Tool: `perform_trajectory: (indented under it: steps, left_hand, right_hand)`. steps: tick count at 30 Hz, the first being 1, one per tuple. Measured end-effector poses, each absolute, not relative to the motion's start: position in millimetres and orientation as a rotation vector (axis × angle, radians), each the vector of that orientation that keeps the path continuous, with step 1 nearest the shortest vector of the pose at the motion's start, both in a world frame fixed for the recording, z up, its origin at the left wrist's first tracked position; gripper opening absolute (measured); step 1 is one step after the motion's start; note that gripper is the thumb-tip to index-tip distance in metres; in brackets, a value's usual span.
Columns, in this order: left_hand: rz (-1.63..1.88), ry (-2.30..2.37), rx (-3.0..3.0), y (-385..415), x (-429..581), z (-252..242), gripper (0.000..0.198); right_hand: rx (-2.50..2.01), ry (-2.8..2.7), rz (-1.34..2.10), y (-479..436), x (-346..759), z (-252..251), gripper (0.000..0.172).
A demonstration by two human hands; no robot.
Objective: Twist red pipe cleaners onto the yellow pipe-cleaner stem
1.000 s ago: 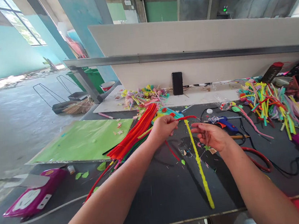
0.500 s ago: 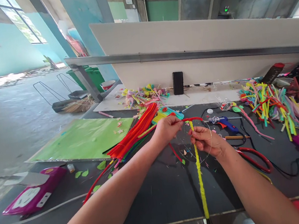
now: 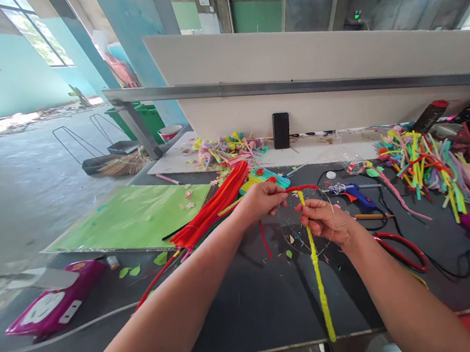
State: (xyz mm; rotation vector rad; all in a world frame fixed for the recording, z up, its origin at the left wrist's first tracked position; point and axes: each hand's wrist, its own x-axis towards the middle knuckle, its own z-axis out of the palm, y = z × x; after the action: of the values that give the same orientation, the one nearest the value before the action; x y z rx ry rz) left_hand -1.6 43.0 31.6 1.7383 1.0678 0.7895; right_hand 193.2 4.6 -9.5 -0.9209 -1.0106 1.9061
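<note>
My left hand pinches a red pipe cleaner, which runs rightward across the top of a yellow one; a red length also hangs below that hand. My right hand is closed on the yellow twisted pipe cleaner near its top, and the rest dangles toward the table's front edge. A thin, pale wire-like loop shows around the right hand. Behind my left forearm lies a bundle of red pipe cleaners. Right of my right hand is a blue glue gun.
Red-handled scissors and a wooden-handled tool lie at right. A green sheet and a purple power strip are at left. A black phone leans against the white board. Pipe cleaner piles stand further back.
The yellow pipe cleaner's lower end has swung slightly to the right. The red length hanging below my left hand has shifted left. Both hands stay nearly in place.
</note>
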Motion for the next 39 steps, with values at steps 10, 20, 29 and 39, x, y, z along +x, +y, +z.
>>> perform_trajectory:
  steps: [10, 20, 29, 39]
  left_hand:
    - [0.664, 1.152, 2.017, 40, -7, 37, 0.017]
    - [0.679, 0.969, 2.474, 19, 19, 27, 0.023]
    - [0.617, 1.050, 2.430, 19, 20, 25, 0.013]
    - [0.483, 1.014, 2.128, 18, 17, 30, 0.015]
  right_hand:
    - [-1.122, -1.061, 1.435, 19, 234, -3, 0.028]
    - [-1.316, -1.813, 0.709, 4, 217, 11, 0.014]
    - [-1.376, -1.868, 1.010, -1, 216, 15, 0.017]
    - [-1.369, -1.974, 0.988, 2, 214, 2, 0.015]
